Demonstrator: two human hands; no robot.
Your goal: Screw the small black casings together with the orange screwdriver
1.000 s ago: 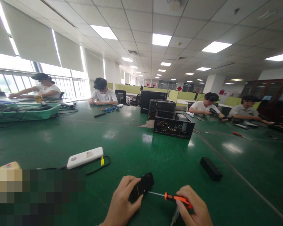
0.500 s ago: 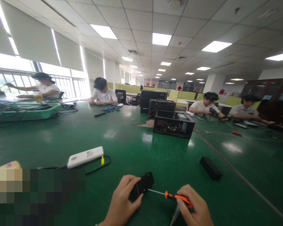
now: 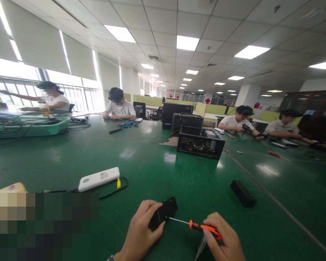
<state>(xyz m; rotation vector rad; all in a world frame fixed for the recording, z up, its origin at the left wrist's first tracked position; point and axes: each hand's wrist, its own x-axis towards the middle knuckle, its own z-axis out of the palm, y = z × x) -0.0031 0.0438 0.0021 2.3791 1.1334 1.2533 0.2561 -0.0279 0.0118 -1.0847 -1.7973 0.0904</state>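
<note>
My left hand (image 3: 142, 230) grips a small black box-shaped device (image 3: 167, 210) by its near end, low in the middle of the view. My right hand (image 3: 224, 235) is closed on the handle of an orange and black screwdriver (image 3: 206, 229). The screwdriver's thin shaft points left, and its tip is at the lower right side of the device; whether it sits in a screw is too small to tell. Beneath my right hand a second, clear-looking tool (image 3: 201, 248) shows in part. A similar black block (image 3: 243, 194) lies on the green table (image 3: 152, 166) to the right.
A white power strip (image 3: 99, 179) with a black cable lies at left. Open black computer cases (image 3: 201, 145) stand further back. A green basket (image 3: 51, 127) of cables is far left, a red screwdriver (image 3: 275, 154) far right. Several people sit around the table.
The view has shifted very slightly. Both hands, the device and the screwdriver keep nearly the same places. At the far left, a person's arm is now stretched further out.
</note>
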